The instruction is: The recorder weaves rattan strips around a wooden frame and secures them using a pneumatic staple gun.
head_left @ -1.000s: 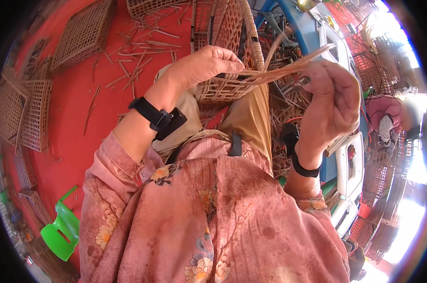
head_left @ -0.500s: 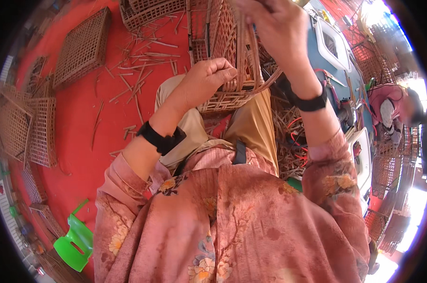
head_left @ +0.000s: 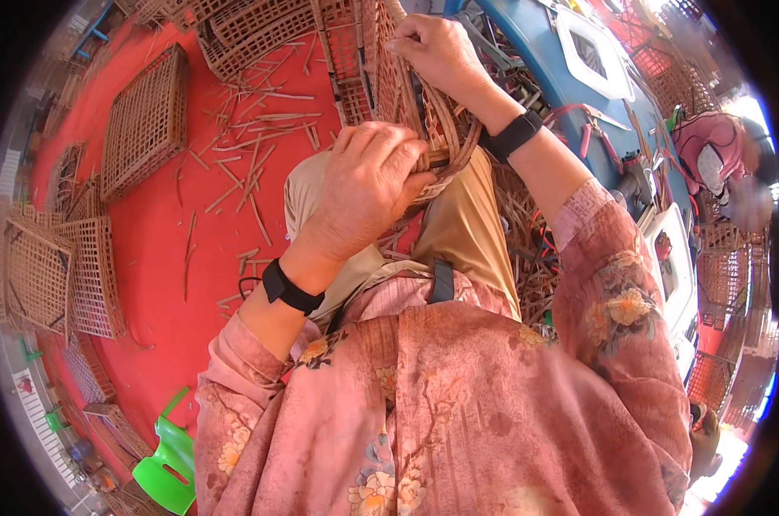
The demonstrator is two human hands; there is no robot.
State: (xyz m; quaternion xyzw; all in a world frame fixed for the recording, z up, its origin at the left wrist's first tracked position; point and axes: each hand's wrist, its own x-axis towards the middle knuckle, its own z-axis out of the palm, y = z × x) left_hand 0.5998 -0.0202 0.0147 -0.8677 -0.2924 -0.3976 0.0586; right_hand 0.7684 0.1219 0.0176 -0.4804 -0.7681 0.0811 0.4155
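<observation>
A brown wicker basket (head_left: 389, 90) with an open lattice weave stands between my knees, its upper part running to the top edge of the view. My left hand (head_left: 368, 185) is closed over its near part, fingers curled round the woven strips and thumb on the right; it hides much of the near rim. Farther up, my right hand (head_left: 441, 56) is closed in a pinch at the basket's right side. A pale rattan strip (head_left: 395, 9) runs into its fingers. Several bent strips (head_left: 445, 120) loop down between the two hands.
Cut strips (head_left: 252, 163) litter the red floor (head_left: 166, 258). Lattice baskets (head_left: 144, 125) stand at the left, near a green plastic chair (head_left: 170, 464). At the right, a blue table (head_left: 527, 34) bears pink-handled pliers (head_left: 591, 133) and a white frame (head_left: 591, 52). A person (head_left: 708, 150) sits beyond.
My right hand has come down and left along the basket. My left hand has turned, its back now facing up over the near part. The view has shifted slightly.
</observation>
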